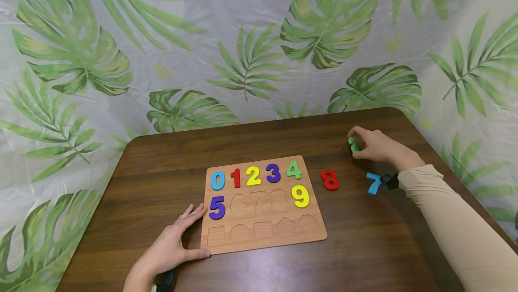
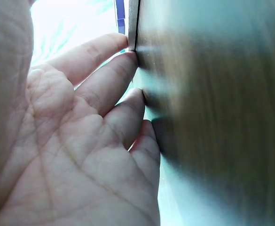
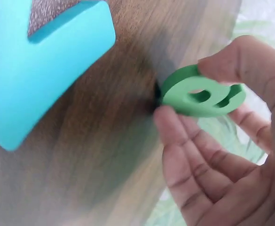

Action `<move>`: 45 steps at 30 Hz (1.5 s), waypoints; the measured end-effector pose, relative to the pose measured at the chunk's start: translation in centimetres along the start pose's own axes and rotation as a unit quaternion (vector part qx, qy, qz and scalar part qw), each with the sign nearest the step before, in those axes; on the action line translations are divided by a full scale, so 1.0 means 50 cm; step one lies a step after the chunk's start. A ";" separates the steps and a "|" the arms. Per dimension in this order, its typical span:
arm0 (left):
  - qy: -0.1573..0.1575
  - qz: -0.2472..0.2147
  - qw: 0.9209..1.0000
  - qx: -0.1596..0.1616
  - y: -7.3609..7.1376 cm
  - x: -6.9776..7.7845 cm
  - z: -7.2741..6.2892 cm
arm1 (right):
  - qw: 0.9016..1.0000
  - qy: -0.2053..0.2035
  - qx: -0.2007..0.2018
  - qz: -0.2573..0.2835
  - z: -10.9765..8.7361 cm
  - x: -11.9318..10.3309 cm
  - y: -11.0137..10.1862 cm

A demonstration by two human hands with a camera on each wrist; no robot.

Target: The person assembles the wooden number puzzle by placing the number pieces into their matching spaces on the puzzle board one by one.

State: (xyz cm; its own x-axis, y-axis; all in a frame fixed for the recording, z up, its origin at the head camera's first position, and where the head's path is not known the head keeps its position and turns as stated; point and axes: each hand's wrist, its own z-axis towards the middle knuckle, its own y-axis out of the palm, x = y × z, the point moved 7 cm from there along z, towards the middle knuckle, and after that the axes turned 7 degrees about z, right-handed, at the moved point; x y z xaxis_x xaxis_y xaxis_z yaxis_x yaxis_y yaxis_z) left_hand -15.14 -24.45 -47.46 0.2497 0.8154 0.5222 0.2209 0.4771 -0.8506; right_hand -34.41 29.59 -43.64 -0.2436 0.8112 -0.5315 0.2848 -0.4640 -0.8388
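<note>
Green number (image 3: 178, 96), probably 6, pinched by right fingers (image 3: 179, 165), left ones (image 1: 190, 220) spread; blue 7 (image 1: 375, 183) near.

**Even light in one view, white glare in another**

The head view is evenly lit and mostly sharp, a pale sheen on the near tabletop (image 1: 259, 274). In the left wrist view, the background (image 2: 66, 28) beyond the left hand (image 2: 81, 132) burns out to white and the tabletop blurs. The right wrist view shows hazy fabric (image 3: 266, 21) and a soft shadow near the green piece (image 3: 213, 90).
</note>
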 end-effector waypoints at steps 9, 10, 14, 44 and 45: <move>0.001 0.000 1.000 0.002 0.000 -0.001 0.000 | 0.998 0.022 0.022 0.052 -0.004 0.027 -0.003; 0.001 0.000 1.000 0.002 0.000 -0.001 -0.001 | 0.998 0.020 0.022 0.052 -0.004 0.027 -0.003; 0.002 -0.001 1.000 0.003 0.000 -0.001 -0.001 | 0.999 0.010 0.016 0.043 -0.002 0.018 0.002; 0.001 -0.007 1.000 -0.004 0.000 0.000 0.001 | 0.998 -0.007 0.062 0.018 -0.001 -0.025 0.006; 0.001 -0.007 1.000 -0.003 0.000 0.000 0.001 | 0.998 -0.009 0.064 0.016 -0.001 -0.029 0.006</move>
State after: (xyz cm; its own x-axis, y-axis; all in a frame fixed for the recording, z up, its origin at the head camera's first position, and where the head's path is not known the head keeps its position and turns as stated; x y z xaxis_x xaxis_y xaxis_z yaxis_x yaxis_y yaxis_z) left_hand -15.19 -24.42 -47.49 0.2486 0.8076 0.5348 0.2305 0.4869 -0.8425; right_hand -33.92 28.30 -43.09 -0.2528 0.7895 -0.5593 0.1714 -0.5324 -0.8290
